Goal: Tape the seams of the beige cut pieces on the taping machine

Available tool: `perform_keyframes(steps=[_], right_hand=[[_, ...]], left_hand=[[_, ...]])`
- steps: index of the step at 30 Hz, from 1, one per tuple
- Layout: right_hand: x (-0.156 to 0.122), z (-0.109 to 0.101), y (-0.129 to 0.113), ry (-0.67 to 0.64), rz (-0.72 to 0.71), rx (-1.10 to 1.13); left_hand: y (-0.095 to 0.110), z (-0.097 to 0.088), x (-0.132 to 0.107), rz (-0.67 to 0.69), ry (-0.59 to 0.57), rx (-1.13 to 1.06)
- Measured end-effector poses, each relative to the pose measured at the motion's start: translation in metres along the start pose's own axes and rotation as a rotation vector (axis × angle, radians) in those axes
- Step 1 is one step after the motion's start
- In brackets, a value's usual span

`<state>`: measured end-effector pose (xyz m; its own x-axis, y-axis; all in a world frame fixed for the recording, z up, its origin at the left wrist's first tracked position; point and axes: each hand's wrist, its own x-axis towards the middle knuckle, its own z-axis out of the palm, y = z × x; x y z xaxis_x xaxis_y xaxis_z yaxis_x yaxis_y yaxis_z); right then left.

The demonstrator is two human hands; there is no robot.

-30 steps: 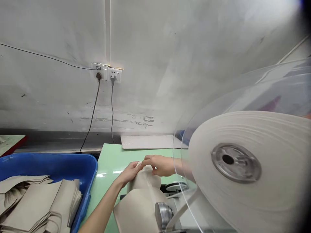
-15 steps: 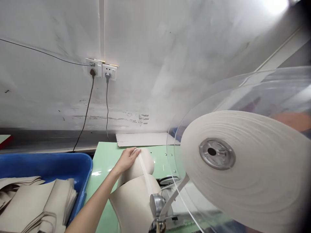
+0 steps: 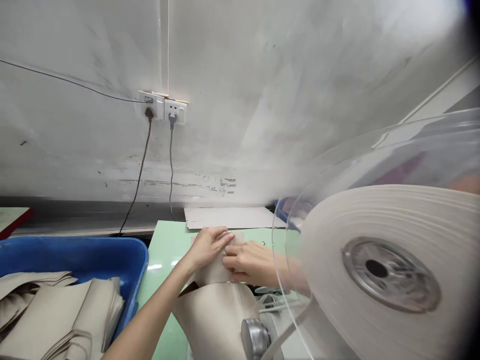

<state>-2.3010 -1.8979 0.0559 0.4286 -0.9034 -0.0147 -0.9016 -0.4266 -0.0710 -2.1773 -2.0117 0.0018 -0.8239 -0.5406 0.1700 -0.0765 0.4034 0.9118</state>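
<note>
Largest of all, we see the grey wall (image 3: 262, 125) behind everything. In front of it on the right stands the white roll (image 3: 393, 220) between clear discs. Below spreads the pale green table (image 3: 168, 242); to its left is the blue tub (image 3: 105, 254), holding folded beige pieces (image 3: 48, 312).

The near piece (image 3: 213, 315) lies over the table in front of us, curved, its right side just beside the metal wheel. The far piece (image 3: 210, 274) is directly beyond it, under our hands.

Our left hand (image 3: 208, 245) has its fingers bent and drawn fairly close together at the top of the far piece. Our right hand (image 3: 251, 262) meets the same piece from the right, fingers curled in, tips close to the left thumb. Both touch the piece; we cannot tell whether either pinches it.

The wheel (image 3: 255, 337) sits at the lower middle, with the band (image 3: 287, 336) running to it from the roll. Smallest is the pale strip (image 3: 238, 298) along the near piece; the right hand hides any part farther on.

We judge the step to be adjusting the far piece by hand beyond the wheel. The next move seems to call for a light, even grip, keeping piece and strip flat and in line.
</note>
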Motion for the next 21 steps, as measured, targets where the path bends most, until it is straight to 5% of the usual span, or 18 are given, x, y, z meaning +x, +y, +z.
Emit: perform_keyframes(steps=[4,8,12,15,18,21], right_hand=[[0.000,0.011,0.011,-0.023,-0.120,-0.252],[0.009,0.001,0.036,0.267,0.193,0.060],[0.032,0.005,0.064,0.060,0.164,0.367],[0.041,0.021,0.075,-0.020,0.208,0.443],[0.034,0.032,0.073,-0.012,0.273,0.506],[0.021,0.035,0.065,-0.067,0.268,0.603]], left_hand=[[0.000,-0.004,0.001,0.012,0.036,0.033],[0.003,-0.021,0.009,0.092,0.010,0.168],[-0.003,-0.040,0.004,0.130,-0.028,0.362],[-0.032,-0.054,-0.028,-0.056,-0.030,0.467],[-0.073,-0.062,-0.084,-0.266,-0.139,0.366],[-0.097,-0.063,-0.142,-0.390,-0.059,0.209]])
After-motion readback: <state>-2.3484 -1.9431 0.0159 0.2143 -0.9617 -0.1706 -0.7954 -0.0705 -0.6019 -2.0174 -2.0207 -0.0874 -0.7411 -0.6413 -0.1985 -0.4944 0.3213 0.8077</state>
